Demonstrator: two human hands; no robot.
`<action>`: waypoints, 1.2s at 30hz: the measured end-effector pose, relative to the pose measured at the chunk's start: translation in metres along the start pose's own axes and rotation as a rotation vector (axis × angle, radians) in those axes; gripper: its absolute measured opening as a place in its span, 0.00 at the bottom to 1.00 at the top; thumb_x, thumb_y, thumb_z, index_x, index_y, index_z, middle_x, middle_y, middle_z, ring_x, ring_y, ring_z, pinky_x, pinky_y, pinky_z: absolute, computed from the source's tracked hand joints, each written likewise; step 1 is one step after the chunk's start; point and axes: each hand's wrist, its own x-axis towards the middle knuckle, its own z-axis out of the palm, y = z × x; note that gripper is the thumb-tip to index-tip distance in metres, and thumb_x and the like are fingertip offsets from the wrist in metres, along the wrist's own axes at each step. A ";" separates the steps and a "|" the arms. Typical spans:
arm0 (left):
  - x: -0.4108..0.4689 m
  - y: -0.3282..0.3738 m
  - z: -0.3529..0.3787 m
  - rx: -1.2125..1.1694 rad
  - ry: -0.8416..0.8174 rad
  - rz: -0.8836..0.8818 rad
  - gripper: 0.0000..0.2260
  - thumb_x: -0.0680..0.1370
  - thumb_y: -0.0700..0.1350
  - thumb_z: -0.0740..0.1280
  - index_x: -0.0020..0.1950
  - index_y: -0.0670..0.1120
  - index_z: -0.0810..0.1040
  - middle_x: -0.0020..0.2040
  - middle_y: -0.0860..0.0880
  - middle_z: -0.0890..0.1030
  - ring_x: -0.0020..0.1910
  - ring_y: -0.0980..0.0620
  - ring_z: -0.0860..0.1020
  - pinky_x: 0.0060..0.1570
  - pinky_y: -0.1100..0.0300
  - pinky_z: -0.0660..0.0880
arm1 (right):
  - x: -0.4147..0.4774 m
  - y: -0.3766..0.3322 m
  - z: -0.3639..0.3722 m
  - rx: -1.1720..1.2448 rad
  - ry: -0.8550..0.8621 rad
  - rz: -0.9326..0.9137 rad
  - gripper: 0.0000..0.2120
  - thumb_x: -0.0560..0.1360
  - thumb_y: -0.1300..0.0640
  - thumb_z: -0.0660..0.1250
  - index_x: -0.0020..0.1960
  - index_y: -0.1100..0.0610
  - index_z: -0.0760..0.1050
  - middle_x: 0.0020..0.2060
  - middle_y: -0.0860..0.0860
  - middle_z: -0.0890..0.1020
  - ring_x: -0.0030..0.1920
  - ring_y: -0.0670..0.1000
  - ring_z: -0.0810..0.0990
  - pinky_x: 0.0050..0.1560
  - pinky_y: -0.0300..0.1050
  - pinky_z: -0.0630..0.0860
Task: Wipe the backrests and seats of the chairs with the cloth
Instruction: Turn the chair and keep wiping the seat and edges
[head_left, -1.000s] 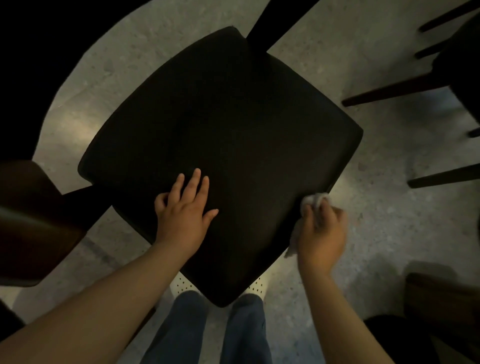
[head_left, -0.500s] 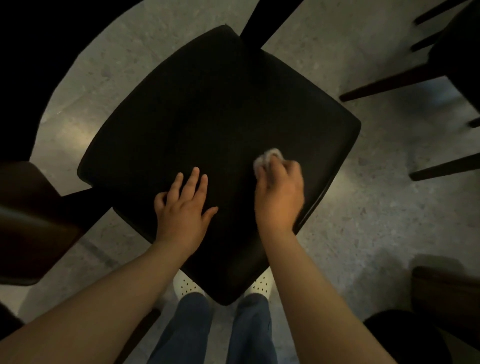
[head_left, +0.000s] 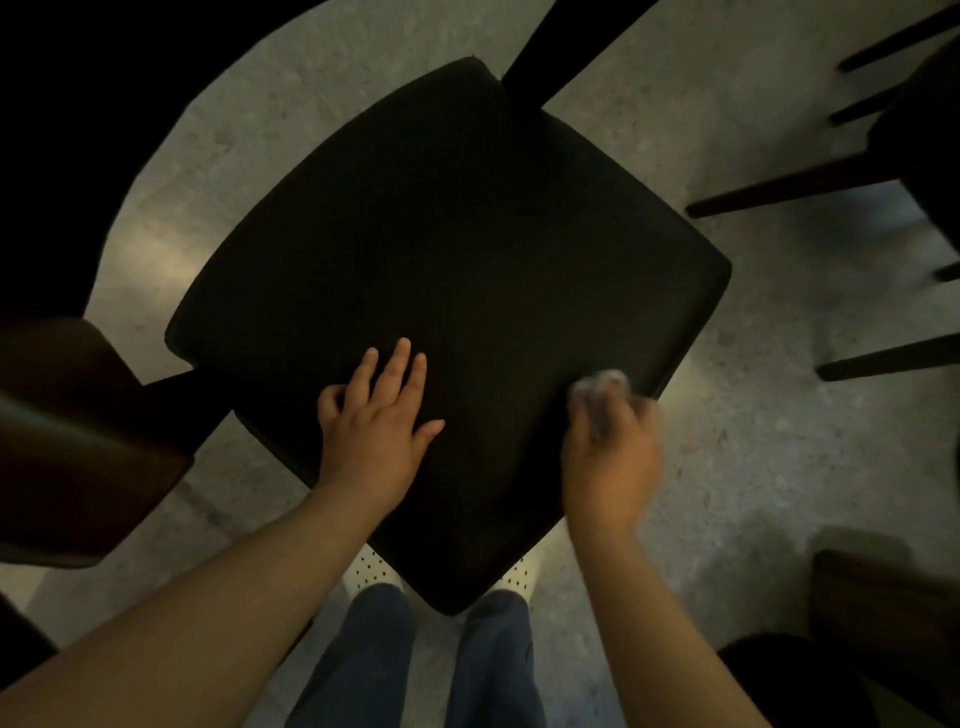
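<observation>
Sitting at the right edge of the black seat (head_left: 457, 270), the white cloth (head_left: 605, 382) is bunched in the blurred right hand (head_left: 610, 462), fingers curled round it. The left hand (head_left: 376, 431) lies flat on the seat, fingers slightly spread.

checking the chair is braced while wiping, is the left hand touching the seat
Touching. The head view shows the left hand lying palm down with fingers spread on the black seat, with no gap visible beneath it.

Dining area: several dark chairs (head_left: 452, 291) on speckled floor (head_left: 753, 467)
</observation>
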 end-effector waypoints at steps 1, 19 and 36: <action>0.000 0.000 0.000 -0.003 -0.004 -0.001 0.30 0.80 0.61 0.53 0.79 0.54 0.46 0.80 0.53 0.42 0.78 0.47 0.45 0.71 0.44 0.55 | -0.005 -0.015 0.006 -0.003 -0.074 -0.167 0.12 0.78 0.46 0.62 0.58 0.49 0.75 0.51 0.46 0.72 0.48 0.46 0.74 0.45 0.40 0.73; -0.001 0.006 -0.009 0.040 -0.045 -0.025 0.30 0.81 0.61 0.52 0.79 0.54 0.44 0.80 0.52 0.41 0.78 0.47 0.45 0.71 0.44 0.56 | -0.035 -0.006 0.012 -0.168 -0.187 -0.471 0.14 0.78 0.50 0.64 0.61 0.54 0.75 0.51 0.52 0.74 0.45 0.48 0.74 0.38 0.39 0.72; -0.079 -0.034 0.001 -0.154 0.035 0.032 0.24 0.76 0.48 0.69 0.71 0.42 0.72 0.70 0.42 0.72 0.69 0.41 0.69 0.64 0.42 0.66 | -0.059 -0.072 0.041 -0.073 -0.252 -0.384 0.18 0.80 0.48 0.61 0.68 0.50 0.72 0.58 0.50 0.73 0.53 0.49 0.72 0.44 0.42 0.74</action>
